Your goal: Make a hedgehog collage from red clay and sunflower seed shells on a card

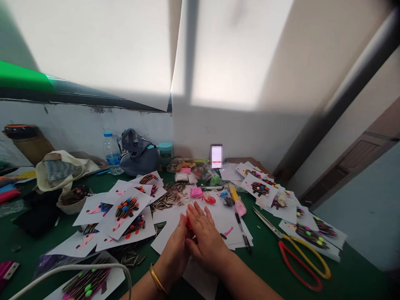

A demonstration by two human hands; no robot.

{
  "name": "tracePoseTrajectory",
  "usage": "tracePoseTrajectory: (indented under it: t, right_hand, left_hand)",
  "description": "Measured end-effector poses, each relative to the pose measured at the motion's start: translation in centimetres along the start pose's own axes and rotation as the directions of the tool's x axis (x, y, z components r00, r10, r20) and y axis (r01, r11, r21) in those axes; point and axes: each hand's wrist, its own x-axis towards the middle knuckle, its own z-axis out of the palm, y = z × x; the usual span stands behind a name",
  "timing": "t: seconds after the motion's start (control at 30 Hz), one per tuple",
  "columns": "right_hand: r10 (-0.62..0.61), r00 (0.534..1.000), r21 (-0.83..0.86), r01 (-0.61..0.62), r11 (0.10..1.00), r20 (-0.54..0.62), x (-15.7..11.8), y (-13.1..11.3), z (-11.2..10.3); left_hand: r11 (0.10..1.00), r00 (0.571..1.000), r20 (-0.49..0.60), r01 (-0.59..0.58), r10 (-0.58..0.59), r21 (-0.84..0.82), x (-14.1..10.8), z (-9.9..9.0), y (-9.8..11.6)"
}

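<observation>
My left hand (175, 252) and my right hand (204, 233) are pressed palm to palm. A small lump of red modelling clay (188, 223) shows between them, mostly hidden by the fingers. The right hand lies over the left with its fingers stretched forward. Below them are white paper sheets (168, 243), one bearing a pink clay strip (229, 231) and a seed. Just beyond my fingertips sit a pink clay block (196, 192) and a red clay piece in clear wrap (209, 200). Loose sunflower seeds (168, 196) are heaped to the left of these.
Hedgehog pictures made of seeds and clay (126, 212) overlap at left; more (261, 188) lie at right. Large scissors (290, 246) and a black pen (243, 233) rest at right. A phone (216, 156) leans against the wall. A white cable (71, 268) arches in front at left.
</observation>
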Motion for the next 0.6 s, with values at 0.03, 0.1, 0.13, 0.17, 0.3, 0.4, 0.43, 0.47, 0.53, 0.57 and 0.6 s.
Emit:
tracePoseTrajectory:
  t: [0.03,0.1,0.13,0.17,0.3,0.4,0.43,0.47,0.53,0.57,0.6]
  right_hand:
    - [-0.018,0.999,-0.034,0.019,0.999,0.027,0.0,-0.4,0.1]
    - [-0.026,0.999,-0.057,0.029,0.998,0.046,0.1,-1.0,0.1]
    - [-0.026,0.999,-0.045,0.028,0.999,0.044,0.1,-1.1,-0.1]
    - [-0.02,0.999,-0.023,0.021,1.0,0.034,0.1,-1.1,-0.3]
    - [0.027,1.0,0.066,-0.027,0.997,-0.013,0.2,0.2,-1.3]
    - [0.056,0.998,0.116,-0.058,0.992,0.027,0.3,1.1,-1.7]
    - [0.071,0.997,0.139,-0.075,0.987,0.029,0.3,1.3,-1.7]
    - [0.09,0.996,0.163,-0.091,0.982,0.016,0.3,1.4,-1.8]
    - [0.125,0.992,0.208,-0.116,0.971,-0.03,0.3,1.3,-1.8]
    - [0.133,0.989,0.226,-0.117,0.967,-0.058,0.3,1.2,-1.7]
    - [0.136,0.987,0.241,-0.111,0.964,-0.086,0.3,1.0,-1.7]
  left_hand:
    - [0.999,1.0,0.014,0.018,-0.017,-0.029,0.0,0.1,0.0]
    - [0.998,0.999,0.021,0.031,-0.03,-0.046,0.1,0.3,0.0]
    - [0.999,1.0,0.015,0.021,-0.021,-0.03,0.1,0.3,0.0]
    - [1.0,1.0,0.008,0.012,-0.012,0.002,0.1,0.3,0.0]
    - [0.982,0.998,-0.057,0.036,-0.026,0.185,0.0,0.0,0.3]
    - [0.973,0.995,-0.091,0.065,-0.046,0.221,-0.1,0.0,0.6]
    - [0.975,0.995,-0.087,0.066,-0.049,0.21,-0.1,0.0,0.7]
    - [0.979,0.995,-0.079,0.072,-0.058,0.19,-0.1,0.0,0.7]
    - [0.986,0.993,-0.073,0.1,-0.091,0.131,-0.1,0.0,0.6]
    - [0.988,0.991,-0.079,0.114,-0.106,0.106,-0.1,-0.1,0.6]
    - [0.988,0.989,-0.085,0.126,-0.119,0.09,-0.1,-0.2,0.5]
